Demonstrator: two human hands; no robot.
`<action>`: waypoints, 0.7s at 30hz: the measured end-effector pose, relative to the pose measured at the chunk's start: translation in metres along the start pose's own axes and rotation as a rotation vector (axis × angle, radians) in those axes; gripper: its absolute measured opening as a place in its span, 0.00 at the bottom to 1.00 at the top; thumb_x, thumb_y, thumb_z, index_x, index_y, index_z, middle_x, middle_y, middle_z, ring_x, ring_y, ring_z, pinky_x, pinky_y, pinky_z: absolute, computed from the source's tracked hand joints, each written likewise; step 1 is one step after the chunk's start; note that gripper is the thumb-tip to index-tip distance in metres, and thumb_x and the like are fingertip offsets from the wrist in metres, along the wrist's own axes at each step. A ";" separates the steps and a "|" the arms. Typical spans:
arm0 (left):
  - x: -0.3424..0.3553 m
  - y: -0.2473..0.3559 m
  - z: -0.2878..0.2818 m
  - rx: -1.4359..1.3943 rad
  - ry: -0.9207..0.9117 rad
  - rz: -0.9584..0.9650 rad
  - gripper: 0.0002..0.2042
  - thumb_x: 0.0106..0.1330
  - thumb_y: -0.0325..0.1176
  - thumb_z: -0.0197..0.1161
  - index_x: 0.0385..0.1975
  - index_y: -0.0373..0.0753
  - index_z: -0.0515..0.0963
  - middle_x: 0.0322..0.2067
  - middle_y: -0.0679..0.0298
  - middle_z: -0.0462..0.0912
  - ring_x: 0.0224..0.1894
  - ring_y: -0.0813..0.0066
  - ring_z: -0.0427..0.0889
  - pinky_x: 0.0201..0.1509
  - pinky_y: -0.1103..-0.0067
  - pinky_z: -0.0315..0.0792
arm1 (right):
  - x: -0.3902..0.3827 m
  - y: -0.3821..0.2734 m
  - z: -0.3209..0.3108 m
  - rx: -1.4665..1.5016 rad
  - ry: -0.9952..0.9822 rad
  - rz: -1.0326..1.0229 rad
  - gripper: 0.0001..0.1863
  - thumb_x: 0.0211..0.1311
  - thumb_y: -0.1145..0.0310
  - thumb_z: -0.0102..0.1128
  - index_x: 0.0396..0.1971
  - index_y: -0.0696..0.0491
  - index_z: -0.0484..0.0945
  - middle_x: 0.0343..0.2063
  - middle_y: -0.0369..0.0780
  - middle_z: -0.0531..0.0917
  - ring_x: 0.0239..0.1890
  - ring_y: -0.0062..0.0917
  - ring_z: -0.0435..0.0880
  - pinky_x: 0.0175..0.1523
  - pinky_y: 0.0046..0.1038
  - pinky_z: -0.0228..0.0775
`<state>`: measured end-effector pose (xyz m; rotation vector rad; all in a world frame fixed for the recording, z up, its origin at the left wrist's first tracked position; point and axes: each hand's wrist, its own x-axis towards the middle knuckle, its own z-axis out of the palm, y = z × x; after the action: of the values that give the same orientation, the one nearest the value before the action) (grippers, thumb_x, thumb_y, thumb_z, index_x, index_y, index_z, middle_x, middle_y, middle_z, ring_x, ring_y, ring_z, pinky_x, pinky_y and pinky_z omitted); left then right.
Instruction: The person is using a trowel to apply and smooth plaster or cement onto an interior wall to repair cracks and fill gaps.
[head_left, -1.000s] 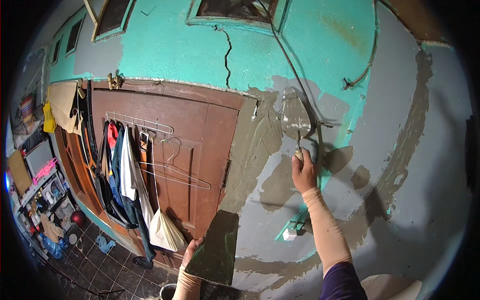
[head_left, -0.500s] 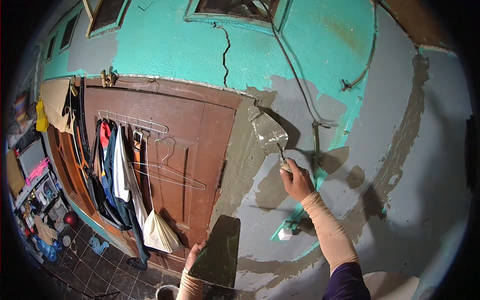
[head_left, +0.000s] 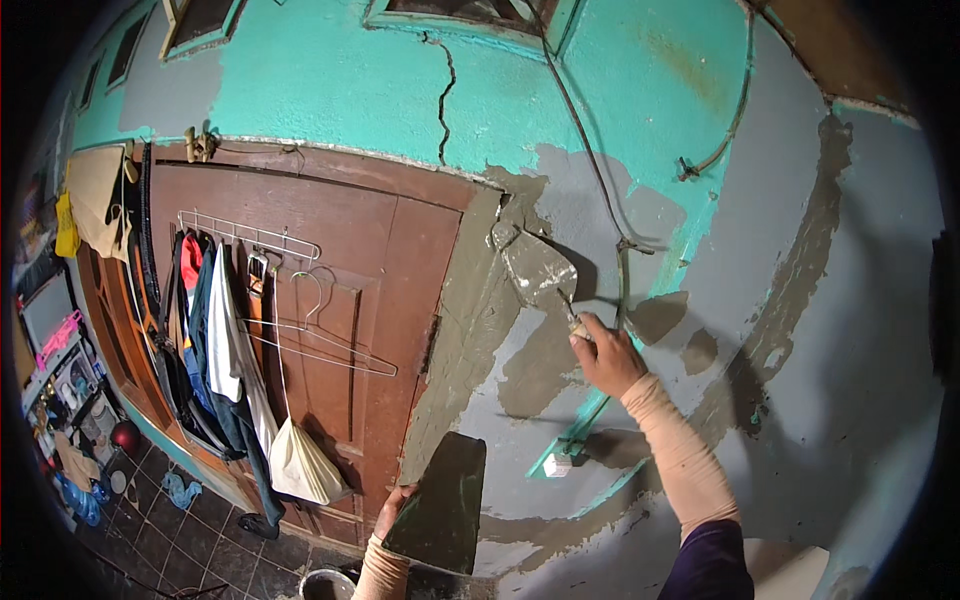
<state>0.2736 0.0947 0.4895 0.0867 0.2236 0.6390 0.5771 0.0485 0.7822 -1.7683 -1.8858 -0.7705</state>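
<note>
My right hand (head_left: 607,355) grips the handle of a pointing trowel, its fingers wrapped round it. The trowel's blade (head_left: 540,272), smeared with grey mortar, points up and left at the wall beside the door frame's upper right corner. A small dab of mortar (head_left: 504,236) shows at the blade's tip. Wet-looking mortar (head_left: 452,355) runs in a strip down along the door frame. Low down, my left hand (head_left: 393,508) holds a dark flat board (head_left: 442,508) by its left edge, fingers partly hidden behind it.
Left of the mortar is a brown door (head_left: 370,230) with clothes (head_left: 225,340), wire hangers and a white bag (head_left: 305,465) hanging on it. A cable (head_left: 585,140) runs down the wall. A white socket box (head_left: 557,465) sits lower; a bucket (head_left: 328,583) stands below.
The trowel tip has come slightly down from the frame's corner, and a dab of mortar now shows at it. The whole view has shifted a little; the board stays low in my left hand.
</note>
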 end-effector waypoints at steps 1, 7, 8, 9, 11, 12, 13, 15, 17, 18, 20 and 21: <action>0.001 0.000 0.000 -0.007 -0.004 -0.009 0.13 0.64 0.38 0.54 0.39 0.36 0.78 0.32 0.60 0.84 0.32 0.68 0.82 0.40 0.76 0.77 | 0.004 0.000 -0.007 -0.037 -0.011 0.000 0.22 0.65 0.58 0.52 0.54 0.54 0.69 0.27 0.52 0.82 0.32 0.55 0.79 0.40 0.49 0.71; 0.002 0.002 0.000 0.033 0.044 -0.018 0.13 0.64 0.37 0.55 0.40 0.37 0.78 0.33 0.60 0.84 0.33 0.68 0.82 0.40 0.77 0.77 | 0.027 -0.014 -0.056 -0.125 -0.128 -0.017 0.19 0.64 0.59 0.51 0.49 0.56 0.71 0.24 0.53 0.81 0.31 0.56 0.78 0.39 0.51 0.70; 0.003 0.003 -0.001 0.044 -0.016 -0.011 0.13 0.64 0.37 0.55 0.40 0.36 0.78 0.33 0.60 0.84 0.33 0.68 0.82 0.40 0.77 0.77 | 0.029 -0.017 -0.063 -0.155 -0.126 -0.030 0.18 0.64 0.59 0.51 0.48 0.56 0.71 0.24 0.53 0.80 0.30 0.56 0.78 0.39 0.51 0.70; 0.003 0.003 -0.002 0.041 0.056 -0.012 0.13 0.64 0.37 0.55 0.40 0.36 0.78 0.33 0.60 0.84 0.33 0.68 0.82 0.40 0.77 0.77 | 0.032 -0.020 -0.069 -0.185 -0.124 -0.043 0.18 0.64 0.60 0.52 0.46 0.57 0.72 0.23 0.53 0.80 0.30 0.56 0.78 0.38 0.51 0.70; 0.003 0.004 -0.004 0.056 0.030 0.000 0.13 0.63 0.38 0.55 0.40 0.36 0.78 0.34 0.60 0.84 0.33 0.68 0.82 0.39 0.77 0.77 | 0.033 -0.023 -0.080 -0.178 -0.140 -0.040 0.17 0.63 0.61 0.52 0.45 0.58 0.72 0.22 0.53 0.80 0.29 0.55 0.78 0.38 0.51 0.69; 0.004 0.004 -0.005 0.043 0.054 -0.011 0.13 0.63 0.38 0.55 0.40 0.36 0.78 0.34 0.60 0.84 0.33 0.68 0.82 0.39 0.77 0.77 | 0.032 -0.024 -0.086 -0.199 -0.224 0.067 0.18 0.64 0.60 0.53 0.48 0.57 0.72 0.28 0.51 0.81 0.33 0.54 0.77 0.42 0.49 0.69; 0.004 0.004 -0.006 0.028 0.050 -0.013 0.13 0.63 0.38 0.55 0.40 0.36 0.79 0.34 0.60 0.84 0.33 0.68 0.82 0.39 0.77 0.77 | 0.032 -0.026 -0.090 -0.220 -0.307 0.174 0.20 0.65 0.60 0.53 0.51 0.56 0.71 0.33 0.50 0.82 0.38 0.53 0.76 0.46 0.47 0.68; 0.004 0.004 -0.008 0.008 0.049 -0.015 0.14 0.63 0.38 0.55 0.40 0.36 0.79 0.34 0.60 0.84 0.33 0.68 0.82 0.39 0.77 0.77 | 0.030 -0.031 -0.097 -0.253 -0.200 0.018 0.18 0.64 0.61 0.52 0.47 0.57 0.71 0.27 0.51 0.81 0.32 0.54 0.77 0.42 0.47 0.69; 0.004 0.003 -0.010 0.030 0.042 0.040 0.13 0.63 0.38 0.55 0.39 0.35 0.79 0.34 0.60 0.84 0.32 0.68 0.82 0.38 0.77 0.77 | 0.030 -0.038 -0.104 -0.283 -0.092 -0.135 0.16 0.64 0.62 0.51 0.44 0.58 0.71 0.20 0.52 0.79 0.27 0.54 0.78 0.39 0.48 0.69; 0.004 0.002 -0.010 0.014 0.076 0.025 0.13 0.63 0.38 0.55 0.39 0.35 0.79 0.34 0.60 0.84 0.32 0.68 0.82 0.38 0.77 0.77 | 0.028 -0.041 -0.114 -0.265 -0.172 -0.054 0.16 0.65 0.62 0.51 0.44 0.58 0.71 0.21 0.53 0.79 0.28 0.54 0.78 0.39 0.48 0.69; 0.004 -0.002 -0.011 -0.004 -0.022 0.026 0.12 0.64 0.37 0.55 0.38 0.35 0.79 0.33 0.60 0.84 0.32 0.68 0.82 0.38 0.77 0.76 | 0.027 -0.049 -0.127 -0.249 -0.250 0.030 0.16 0.65 0.62 0.51 0.45 0.58 0.71 0.22 0.54 0.80 0.30 0.54 0.78 0.39 0.48 0.69; 0.006 -0.003 -0.010 -0.004 0.042 0.016 0.12 0.64 0.37 0.55 0.38 0.35 0.79 0.33 0.60 0.84 0.32 0.68 0.82 0.38 0.77 0.76 | 0.028 -0.052 -0.130 -0.261 -0.277 0.050 0.17 0.65 0.62 0.51 0.46 0.58 0.71 0.24 0.55 0.80 0.33 0.54 0.78 0.41 0.49 0.69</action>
<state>0.2779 0.0956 0.4781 0.0718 0.2620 0.6580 0.5155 -0.0182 0.8928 -2.1723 -1.9768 -0.8185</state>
